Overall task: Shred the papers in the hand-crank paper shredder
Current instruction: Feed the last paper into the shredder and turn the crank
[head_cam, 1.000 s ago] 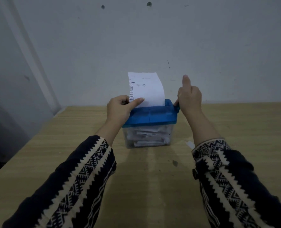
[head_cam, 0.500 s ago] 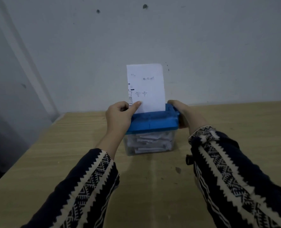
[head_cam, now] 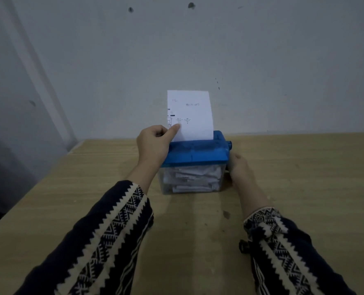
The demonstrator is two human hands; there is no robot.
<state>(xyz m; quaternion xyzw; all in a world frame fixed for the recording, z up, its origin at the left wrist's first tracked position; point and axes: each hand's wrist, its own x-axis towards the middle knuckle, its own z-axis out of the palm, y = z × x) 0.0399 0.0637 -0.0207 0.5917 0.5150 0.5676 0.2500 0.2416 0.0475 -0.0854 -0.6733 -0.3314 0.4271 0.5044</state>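
A small hand-crank shredder (head_cam: 195,153) with a blue top and a clear bin full of white strips stands on the wooden table (head_cam: 304,177). A white printed sheet of paper (head_cam: 192,116) stands upright in its slot. My left hand (head_cam: 153,143) pinches the sheet's lower left edge between thumb and fingers, at the shredder's left end. My right hand (head_cam: 239,169) is low at the shredder's right side, fingers curled round the crank handle, which is mostly hidden by the hand. The blue crank hub (head_cam: 229,145) shows above it.
The table meets a grey wall (head_cam: 262,60) just behind the shredder. The table's left edge runs diagonally past a dark gap at the left. A small dark mark (head_cam: 226,213) lies on the wood in front of the shredder.
My right hand has swung from above the shredder's right end, over its far side, down to low beside the bin, turning the crank. My left hand stays on the paper.
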